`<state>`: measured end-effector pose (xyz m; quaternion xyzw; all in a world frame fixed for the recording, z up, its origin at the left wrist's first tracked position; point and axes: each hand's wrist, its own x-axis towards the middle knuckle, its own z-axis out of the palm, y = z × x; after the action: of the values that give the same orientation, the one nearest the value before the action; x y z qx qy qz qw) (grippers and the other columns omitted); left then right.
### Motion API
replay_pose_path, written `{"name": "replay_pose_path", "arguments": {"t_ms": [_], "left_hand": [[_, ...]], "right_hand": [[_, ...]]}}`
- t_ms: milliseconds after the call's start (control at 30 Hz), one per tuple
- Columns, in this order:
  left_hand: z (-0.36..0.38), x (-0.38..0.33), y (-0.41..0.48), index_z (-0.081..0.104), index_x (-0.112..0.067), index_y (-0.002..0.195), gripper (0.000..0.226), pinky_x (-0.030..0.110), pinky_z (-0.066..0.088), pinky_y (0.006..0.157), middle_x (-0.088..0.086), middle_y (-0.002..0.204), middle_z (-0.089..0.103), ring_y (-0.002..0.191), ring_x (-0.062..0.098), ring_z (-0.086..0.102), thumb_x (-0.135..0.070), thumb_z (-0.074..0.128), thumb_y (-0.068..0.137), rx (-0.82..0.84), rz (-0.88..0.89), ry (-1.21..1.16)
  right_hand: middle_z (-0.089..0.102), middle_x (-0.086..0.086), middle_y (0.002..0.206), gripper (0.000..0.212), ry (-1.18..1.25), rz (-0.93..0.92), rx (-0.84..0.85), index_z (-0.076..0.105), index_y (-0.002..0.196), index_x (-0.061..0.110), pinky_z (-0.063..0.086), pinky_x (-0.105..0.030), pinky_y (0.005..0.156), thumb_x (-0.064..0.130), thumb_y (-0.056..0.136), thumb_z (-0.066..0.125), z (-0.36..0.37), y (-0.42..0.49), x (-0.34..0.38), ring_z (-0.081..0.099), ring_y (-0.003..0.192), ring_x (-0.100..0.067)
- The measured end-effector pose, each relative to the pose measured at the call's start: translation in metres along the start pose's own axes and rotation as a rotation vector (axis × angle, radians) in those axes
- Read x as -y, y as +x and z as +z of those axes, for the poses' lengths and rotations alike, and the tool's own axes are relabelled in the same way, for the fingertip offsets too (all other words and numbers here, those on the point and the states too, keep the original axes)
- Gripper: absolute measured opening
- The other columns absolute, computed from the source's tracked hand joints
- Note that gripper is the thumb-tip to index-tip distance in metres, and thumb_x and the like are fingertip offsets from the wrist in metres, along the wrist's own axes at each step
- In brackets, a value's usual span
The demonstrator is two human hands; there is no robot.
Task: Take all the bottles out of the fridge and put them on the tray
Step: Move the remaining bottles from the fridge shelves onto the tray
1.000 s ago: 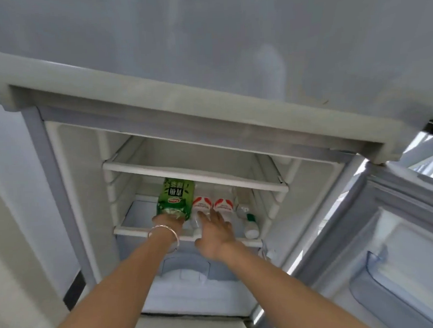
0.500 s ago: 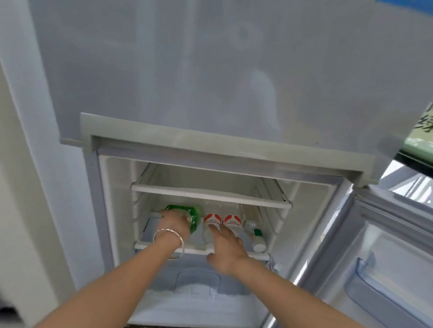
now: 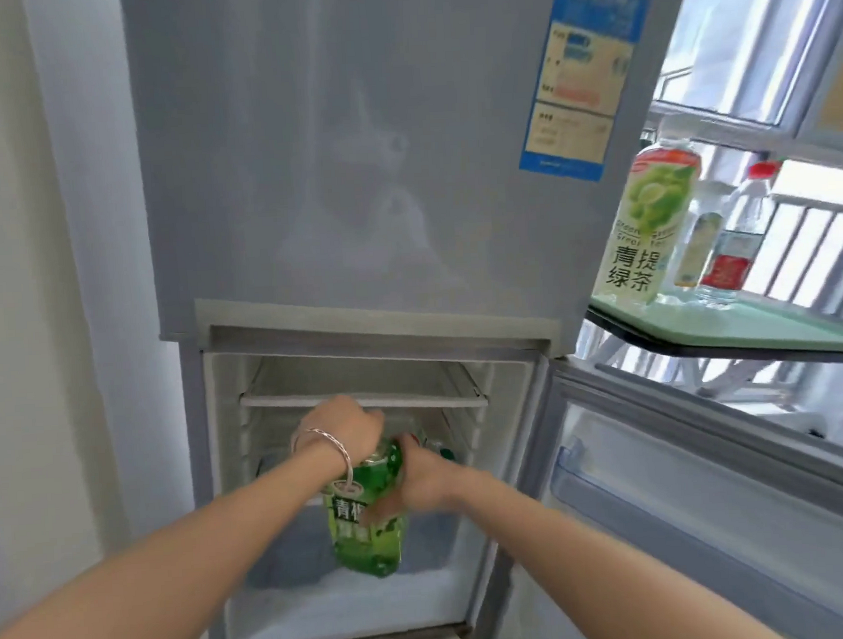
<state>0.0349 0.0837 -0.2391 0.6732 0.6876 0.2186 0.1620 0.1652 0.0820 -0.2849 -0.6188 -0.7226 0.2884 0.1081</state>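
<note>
Fridge [image 3: 352,152]: upper door shut, lower compartment open w/ its door [image 3: 686,476] swung out to the right. White shelf [image 3: 365,398] spans the top of the open compartment. At right, pale green tray [image 3: 752,324] sits up by the fridge's upper right side; on its near left corner a tall green-tea bottle [image 3: 648,219], just beside it a clear bottle w/ red cap [image 3: 737,234], a smaller bottle betw. them, partly hidden.

Green bottle [image 3: 368,512] hangs in front of the open compartment, below the shelf's front edge. Left hand [image 3: 342,431], bracelet on wrist, fingers curled tight over its top. Right hand [image 3: 418,480] wraps the bottle's right side, fingers clamped round the label. More bottles behind the hands, mostly hidden.
</note>
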Motion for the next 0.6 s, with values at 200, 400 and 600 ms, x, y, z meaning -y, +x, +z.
{"name": "replay_pose_path", "arguments": {"t_ms": [200, 400, 600], "left_hand": [[-0.038, -0.079, -0.033, 0.05, -0.012, 0.057, 0.055, 0.031, 0.043, 0.056, 0.006, 0.062, 0.06, 0.056, 0.022, 0.055, -0.057, 0.041, 0.088, -0.011, 0.203, -0.095], [-0.09, -0.172, -0.058, 0.055, -0.011, 0.122, 0.053, 0.034, 0.051, 0.065, 0.002, 0.083, 0.067, 0.072, 0.019, 0.063, -0.052, 0.038, 0.093, -0.281, 0.538, -0.34], [-0.084, -0.269, -0.08, 0.037, -0.019, 0.134, 0.048, 0.018, 0.027, 0.052, -0.005, 0.097, 0.05, 0.073, 0.011, 0.049, -0.035, 0.051, 0.091, -0.629, 0.748, -0.479]], "right_hand": [[0.06, -0.003, 0.122, 0.095, 0.083, -0.002, -0.246, 0.035, 0.131, 0.01, 0.053, -0.037, 0.088, 0.039, 0.057, 0.088, -0.075, -0.077, -0.006, 0.06, 0.108, -0.021], [0.068, -0.004, 0.111, 0.074, 0.364, -0.142, -0.424, 0.043, 0.132, 0.013, 0.056, -0.027, 0.065, 0.031, 0.071, 0.082, -0.19, -0.143, -0.014, 0.069, 0.088, -0.018], [0.066, -0.011, 0.111, 0.077, 0.513, -0.25, -0.67, 0.047, 0.128, 0.008, 0.049, -0.032, 0.072, 0.049, 0.069, 0.073, -0.294, -0.181, -0.041, 0.063, 0.093, -0.023]]}}
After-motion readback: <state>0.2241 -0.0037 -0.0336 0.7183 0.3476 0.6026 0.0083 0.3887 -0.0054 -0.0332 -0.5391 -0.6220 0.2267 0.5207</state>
